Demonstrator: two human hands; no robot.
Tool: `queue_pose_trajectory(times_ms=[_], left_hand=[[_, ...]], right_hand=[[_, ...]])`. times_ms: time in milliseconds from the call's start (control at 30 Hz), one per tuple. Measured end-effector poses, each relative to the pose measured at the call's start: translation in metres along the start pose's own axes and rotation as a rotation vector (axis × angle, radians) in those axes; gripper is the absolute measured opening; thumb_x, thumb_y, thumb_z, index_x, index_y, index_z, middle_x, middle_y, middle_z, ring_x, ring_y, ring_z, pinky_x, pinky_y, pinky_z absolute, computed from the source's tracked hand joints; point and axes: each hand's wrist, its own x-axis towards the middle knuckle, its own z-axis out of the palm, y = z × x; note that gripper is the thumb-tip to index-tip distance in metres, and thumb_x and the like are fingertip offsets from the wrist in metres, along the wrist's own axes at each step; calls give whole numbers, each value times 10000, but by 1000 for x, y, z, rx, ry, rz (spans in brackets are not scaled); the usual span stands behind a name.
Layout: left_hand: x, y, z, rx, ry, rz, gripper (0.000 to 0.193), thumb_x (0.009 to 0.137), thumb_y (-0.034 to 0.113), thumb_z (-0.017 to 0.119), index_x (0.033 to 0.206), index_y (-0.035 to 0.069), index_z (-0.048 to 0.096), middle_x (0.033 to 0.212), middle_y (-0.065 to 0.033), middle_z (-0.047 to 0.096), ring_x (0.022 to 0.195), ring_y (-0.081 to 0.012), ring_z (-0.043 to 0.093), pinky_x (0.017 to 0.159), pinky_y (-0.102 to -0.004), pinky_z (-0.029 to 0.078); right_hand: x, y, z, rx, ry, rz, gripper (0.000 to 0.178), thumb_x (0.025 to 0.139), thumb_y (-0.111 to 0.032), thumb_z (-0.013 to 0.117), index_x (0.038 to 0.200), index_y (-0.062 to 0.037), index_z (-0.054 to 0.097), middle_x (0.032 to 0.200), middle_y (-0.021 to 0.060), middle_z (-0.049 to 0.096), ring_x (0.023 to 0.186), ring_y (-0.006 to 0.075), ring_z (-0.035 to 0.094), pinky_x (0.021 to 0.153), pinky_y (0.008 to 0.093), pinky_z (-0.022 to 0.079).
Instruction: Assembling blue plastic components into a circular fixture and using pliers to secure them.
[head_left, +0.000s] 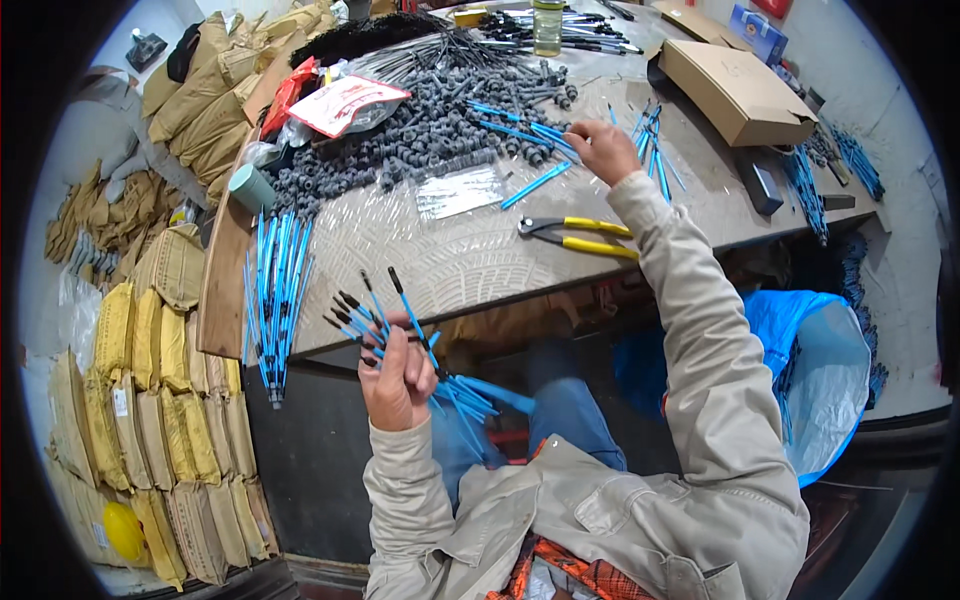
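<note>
My left hand [400, 382] is closed around a bunch of thin blue rods with black tips [468, 398], held low in front of the table edge. One rod [405, 300] sticks up above the others. Over the table, my right hand [603, 152] is pinched at the end of a blue rod [552, 134]; the fingertips partly hide the contact. More loose blue rods [536, 186] lie below that hand. Yellow-handled pliers [580, 236] rest nearer the table edge, by my right forearm. A clear plastic bag [460, 190] lies left of the loose rods.
A heap of dark grey fittings [430, 120] covers the table's middle. Blue rods [275, 290] overhang its left edge. A cardboard box [735, 92] and a dark block [760, 185] stand at right. Below hangs a blue bag [830, 380]. Sacks [150, 400] are stacked left.
</note>
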Motion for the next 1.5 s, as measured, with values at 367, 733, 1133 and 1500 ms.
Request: queue_pose_trajectory(times_ms=[367,733,1133,1500], left_hand=[[-11,-5,0,0,-121,-13,213,934,214,461,1016,25,517,761,-165,628,763,-289,646,747,-349,523],[-16,-42,17,168,-144,-144,276,932,231,457,996,-18,554,987,-218,624,912,-300,626,794,-355,513],[22,-69,30,98,-127,-296,371,914,258,484,1129,-42,514,962,-235,620,860,-293,634,742,-335,528],[16,-61,43,75,-51,-161,254,872,225,575,1029,26,563,813,-150,647,694,-209,639,622,-283,538]], right_hand=[[50,35,42,-278,-81,-24,195,766,-262,612,840,-87,658,780,70,638,657,246,578,584,365,457],[7,-25,-76,1129,304,-105,198,914,-164,503,890,-17,633,774,52,604,580,77,485,530,180,389],[-221,-74,-87,1815,-316,-305,218,888,-218,529,811,-22,586,713,108,574,502,121,466,437,198,375],[-255,-93,-61,1689,-862,392,184,890,-139,461,849,8,564,530,47,529,417,103,462,406,183,353]])
